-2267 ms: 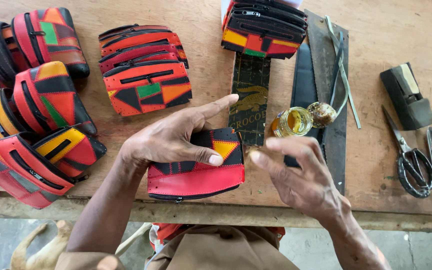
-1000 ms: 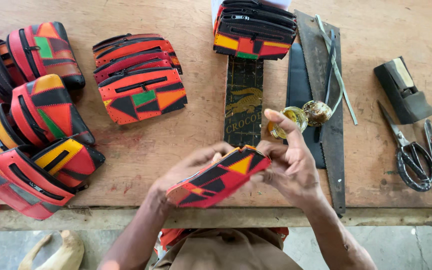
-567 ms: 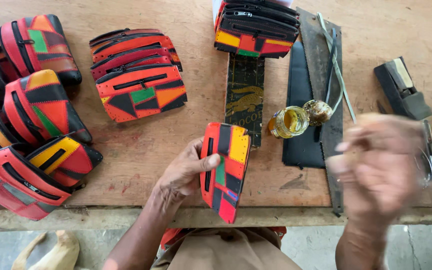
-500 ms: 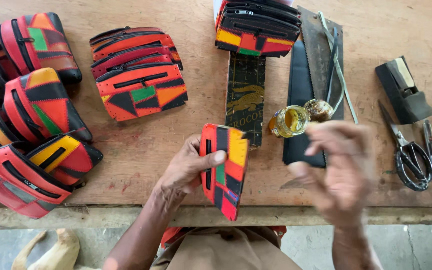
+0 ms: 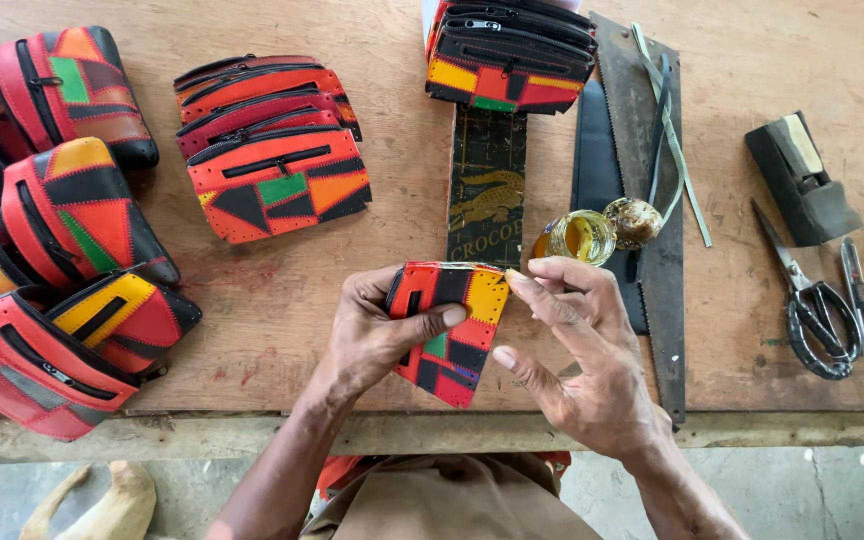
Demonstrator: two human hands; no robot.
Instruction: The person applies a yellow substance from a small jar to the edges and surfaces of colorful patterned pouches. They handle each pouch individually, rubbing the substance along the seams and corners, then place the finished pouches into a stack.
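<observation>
- Head view, centre: a patchwork pouch (image 5: 449, 325) of red, black, yellow and green panels is held upright above the near edge of the wooden workbench (image 5: 252, 300).
- The pouch is gripped by the left hand (image 5: 377, 330), with the thumb laid across its front and the fingers wrapped behind its left side.
- The right hand (image 5: 577, 345) is seen just beside the pouch; its index fingertip is set at the upper right corner, the thumb is near the lower right edge, and nothing is enclosed in it.
- Just beyond the right hand, a small open jar (image 5: 579, 236) of yellow liquid and its lid (image 5: 633, 221) are seen side by side.
- A handsaw (image 5: 652, 200) is laid lengthwise to the right of the jar, with a dark printed strip (image 5: 488, 190) to its left.
- A stack of finished pouches (image 5: 507, 50) is placed at the far edge, and a second stack (image 5: 272, 150) left of centre.
- Further pouches (image 5: 62, 230) are heaped at the far left.
- Scissors (image 5: 812, 300) and a dark tape dispenser (image 5: 802, 180) are placed well apart from the hands, at the right.
</observation>
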